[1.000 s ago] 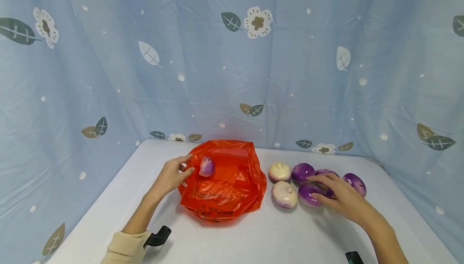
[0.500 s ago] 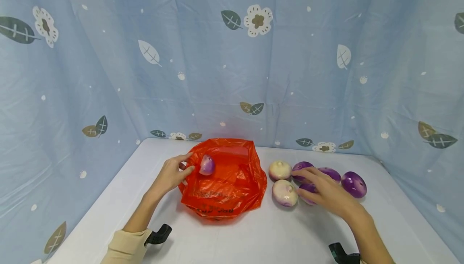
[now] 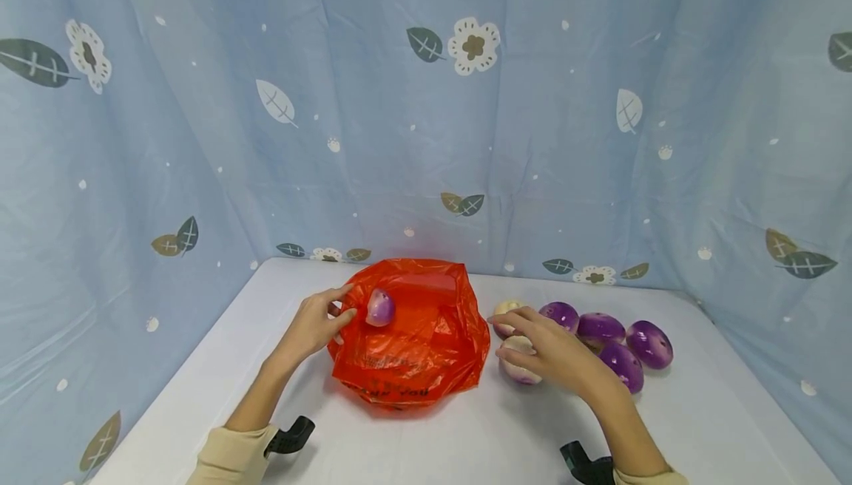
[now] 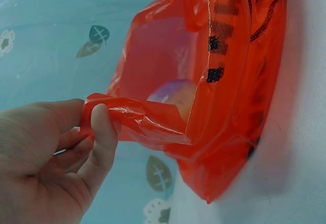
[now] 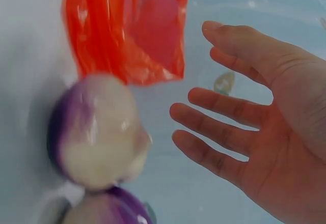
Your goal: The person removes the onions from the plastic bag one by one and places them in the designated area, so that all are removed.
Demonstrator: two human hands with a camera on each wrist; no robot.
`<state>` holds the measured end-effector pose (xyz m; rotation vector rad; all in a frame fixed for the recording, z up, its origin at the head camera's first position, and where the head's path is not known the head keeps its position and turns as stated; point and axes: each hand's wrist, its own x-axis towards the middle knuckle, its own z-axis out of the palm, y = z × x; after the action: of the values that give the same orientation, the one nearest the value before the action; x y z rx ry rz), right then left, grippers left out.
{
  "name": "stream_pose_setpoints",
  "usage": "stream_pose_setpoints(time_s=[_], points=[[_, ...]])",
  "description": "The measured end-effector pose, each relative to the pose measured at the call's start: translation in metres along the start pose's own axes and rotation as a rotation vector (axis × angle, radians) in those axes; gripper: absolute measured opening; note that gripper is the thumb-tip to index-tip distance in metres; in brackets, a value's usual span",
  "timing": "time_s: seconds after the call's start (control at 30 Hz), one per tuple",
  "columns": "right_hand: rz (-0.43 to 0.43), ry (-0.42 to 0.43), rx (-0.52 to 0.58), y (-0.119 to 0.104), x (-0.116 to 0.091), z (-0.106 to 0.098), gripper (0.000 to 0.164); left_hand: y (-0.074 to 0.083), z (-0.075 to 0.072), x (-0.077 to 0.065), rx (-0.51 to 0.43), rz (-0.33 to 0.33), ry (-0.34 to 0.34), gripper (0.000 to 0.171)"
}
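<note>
In the head view my left hand is at the left rim of a red plastic bag. In the left wrist view it pinches a fold of that rim between thumb and fingers, and the bag's mouth gapes. A purple-and-white onion shows inside the bag. My right hand hovers over two pale onions, one in front and one behind, partly covering both. Seen from the right wrist, its fingers are spread and hold nothing, with a pale onion beside them.
Several purple onions lie right of my right hand, among them one at the far right and one nearer. They sit on a white table. A blue patterned curtain closes off the back and sides.
My right hand has moved left, from above the purple onions to above the pale ones, uncovering purple onions behind it. The left hand and the bag stay in place.
</note>
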<state>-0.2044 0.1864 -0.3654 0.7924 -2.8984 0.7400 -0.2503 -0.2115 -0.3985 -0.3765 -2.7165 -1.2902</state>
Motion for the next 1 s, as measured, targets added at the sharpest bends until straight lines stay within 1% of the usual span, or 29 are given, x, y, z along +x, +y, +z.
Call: stream_pose_setpoints(time_s=[0.07, 0.13, 0.33, 0.53, 0.8, 1.0], points=[[-0.027, -0.01, 0.001, -0.004, 0.005, 0.006, 0.045, 0.0, 0.001, 0.0, -0.001, 0.002, -0.002, 0.054], [-0.037, -0.024, -0.008, -0.008, 0.009, 0.012, 0.046, -0.001, 0.001, 0.0, -0.002, 0.003, -0.002, 0.054], [-0.029, -0.071, -0.006, -0.018, 0.017, 0.027, 0.049, -0.002, 0.002, -0.001, -0.01, -0.003, -0.003, 0.053], [-0.041, -0.057, -0.072, -0.028, 0.023, 0.038, 0.048, -0.001, 0.002, -0.001, -0.016, -0.003, -0.005, 0.053], [-0.047, -0.05, -0.15, -0.045, 0.037, 0.05, 0.051, -0.001, 0.001, 0.0, -0.016, -0.001, -0.005, 0.053], [-0.045, -0.073, -0.156, -0.051, 0.049, 0.065, 0.052, -0.001, 0.001, 0.001, -0.021, -0.002, -0.005, 0.053]])
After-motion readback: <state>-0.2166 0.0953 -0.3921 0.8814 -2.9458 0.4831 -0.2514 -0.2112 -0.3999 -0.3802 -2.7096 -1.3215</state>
